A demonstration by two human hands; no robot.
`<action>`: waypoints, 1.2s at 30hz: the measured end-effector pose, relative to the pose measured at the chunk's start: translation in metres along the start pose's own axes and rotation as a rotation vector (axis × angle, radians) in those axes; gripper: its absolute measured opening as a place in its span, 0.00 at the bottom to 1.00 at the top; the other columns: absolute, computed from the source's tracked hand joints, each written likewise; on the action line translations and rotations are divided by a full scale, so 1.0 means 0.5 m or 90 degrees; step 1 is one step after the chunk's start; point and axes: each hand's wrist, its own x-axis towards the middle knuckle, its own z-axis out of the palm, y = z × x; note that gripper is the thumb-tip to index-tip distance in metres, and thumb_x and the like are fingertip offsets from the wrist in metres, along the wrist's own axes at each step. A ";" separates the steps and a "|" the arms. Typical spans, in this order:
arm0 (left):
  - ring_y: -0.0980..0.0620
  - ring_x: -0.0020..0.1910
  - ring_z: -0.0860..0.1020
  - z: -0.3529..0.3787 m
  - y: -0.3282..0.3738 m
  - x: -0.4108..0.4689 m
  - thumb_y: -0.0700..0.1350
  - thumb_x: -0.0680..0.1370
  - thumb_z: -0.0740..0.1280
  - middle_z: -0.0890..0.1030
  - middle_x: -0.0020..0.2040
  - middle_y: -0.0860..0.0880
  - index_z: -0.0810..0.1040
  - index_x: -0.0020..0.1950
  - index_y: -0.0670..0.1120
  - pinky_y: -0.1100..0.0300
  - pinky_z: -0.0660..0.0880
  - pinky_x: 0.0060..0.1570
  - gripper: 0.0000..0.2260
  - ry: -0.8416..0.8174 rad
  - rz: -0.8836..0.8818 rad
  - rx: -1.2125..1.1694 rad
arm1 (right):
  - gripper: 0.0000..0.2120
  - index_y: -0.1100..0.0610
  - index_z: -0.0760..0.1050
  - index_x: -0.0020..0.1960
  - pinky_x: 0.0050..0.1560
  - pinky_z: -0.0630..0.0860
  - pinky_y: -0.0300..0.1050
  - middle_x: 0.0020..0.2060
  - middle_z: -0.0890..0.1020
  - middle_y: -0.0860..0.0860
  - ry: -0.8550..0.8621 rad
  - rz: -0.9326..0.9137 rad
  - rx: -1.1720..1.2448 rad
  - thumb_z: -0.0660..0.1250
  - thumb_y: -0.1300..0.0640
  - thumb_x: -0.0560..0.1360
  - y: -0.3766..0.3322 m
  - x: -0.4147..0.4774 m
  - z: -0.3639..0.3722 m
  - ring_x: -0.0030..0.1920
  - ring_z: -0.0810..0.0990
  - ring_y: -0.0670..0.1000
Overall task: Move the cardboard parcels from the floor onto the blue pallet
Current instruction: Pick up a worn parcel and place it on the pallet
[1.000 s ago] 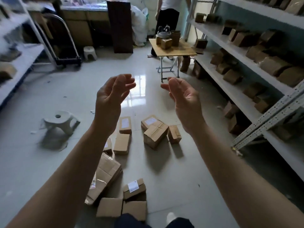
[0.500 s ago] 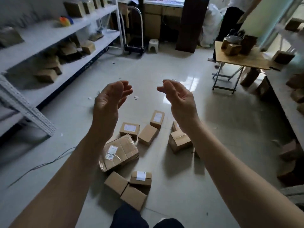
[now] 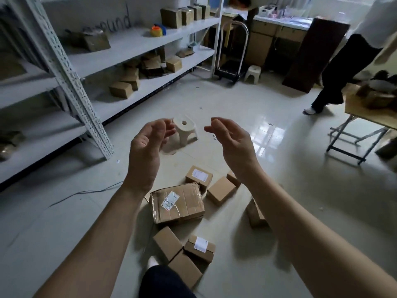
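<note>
Nothing held: left hand (image 3: 146, 147) and right hand (image 3: 232, 143) raised before stool (image 3: 185, 132), loosely curled, palms facing, likely prepping a two-handed grab. Parcels (image 3: 178, 203) scattered on floor (image 3: 257, 100) near stool. No pallet visible.

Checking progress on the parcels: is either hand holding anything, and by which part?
Nothing is held. The left hand and right hand hover empty, fingers loosely curled, above the cardboard parcels on the floor.
</note>
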 end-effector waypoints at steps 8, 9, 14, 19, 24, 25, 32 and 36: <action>0.51 0.58 0.79 -0.106 -0.070 0.197 0.72 0.66 0.65 0.82 0.55 0.48 0.78 0.56 0.52 0.64 0.74 0.57 0.29 -0.024 -0.042 0.010 | 0.05 0.51 0.75 0.53 0.45 0.72 0.27 0.53 0.82 0.55 0.023 0.026 -0.001 0.63 0.53 0.78 0.045 0.171 0.118 0.48 0.79 0.38; 0.52 0.58 0.79 -0.119 -0.078 0.218 0.71 0.67 0.65 0.82 0.55 0.48 0.78 0.55 0.52 0.64 0.74 0.56 0.28 -0.025 -0.048 0.015 | 0.05 0.51 0.75 0.53 0.44 0.72 0.27 0.53 0.82 0.56 0.021 0.030 0.000 0.63 0.54 0.78 0.052 0.190 0.134 0.48 0.79 0.36; 0.52 0.57 0.80 -0.181 -0.118 0.312 0.62 0.75 0.62 0.81 0.54 0.47 0.77 0.55 0.50 0.63 0.75 0.55 0.18 -0.014 -0.091 0.034 | 0.06 0.53 0.74 0.54 0.45 0.71 0.25 0.53 0.82 0.54 0.011 0.050 -0.006 0.62 0.56 0.79 0.090 0.286 0.206 0.45 0.78 0.31; 0.53 0.54 0.80 -0.194 -0.161 0.365 0.54 0.79 0.60 0.80 0.53 0.46 0.76 0.56 0.46 0.64 0.75 0.55 0.14 0.017 -0.132 0.026 | 0.10 0.59 0.75 0.57 0.46 0.72 0.27 0.49 0.81 0.50 -0.014 0.089 0.005 0.62 0.57 0.79 0.145 0.356 0.231 0.47 0.79 0.37; 0.52 0.53 0.79 -0.180 -0.202 0.394 0.54 0.75 0.60 0.80 0.50 0.47 0.77 0.54 0.46 0.64 0.74 0.55 0.15 0.091 -0.134 0.029 | 0.16 0.61 0.76 0.59 0.47 0.72 0.28 0.47 0.82 0.48 -0.066 0.126 -0.001 0.62 0.52 0.78 0.206 0.419 0.219 0.47 0.80 0.37; 0.51 0.54 0.79 -0.178 -0.212 0.396 0.54 0.75 0.60 0.80 0.50 0.47 0.77 0.54 0.45 0.64 0.75 0.56 0.16 0.110 -0.132 0.038 | 0.17 0.61 0.76 0.59 0.46 0.72 0.28 0.48 0.82 0.49 -0.083 0.134 -0.003 0.62 0.51 0.77 0.218 0.429 0.214 0.47 0.80 0.36; 0.52 0.56 0.80 -0.163 -0.345 0.380 0.62 0.73 0.62 0.82 0.50 0.53 0.78 0.51 0.52 0.63 0.75 0.45 0.16 0.221 -0.174 0.087 | 0.11 0.52 0.76 0.55 0.45 0.72 0.25 0.49 0.82 0.49 -0.179 0.184 -0.067 0.62 0.49 0.78 0.343 0.472 0.161 0.48 0.79 0.35; 0.50 0.55 0.80 -0.168 -0.464 0.351 0.60 0.74 0.62 0.81 0.49 0.51 0.78 0.51 0.52 0.56 0.75 0.56 0.15 0.260 -0.219 0.085 | 0.11 0.53 0.76 0.56 0.45 0.73 0.26 0.49 0.82 0.49 -0.196 0.231 -0.090 0.62 0.49 0.78 0.449 0.480 0.146 0.48 0.79 0.36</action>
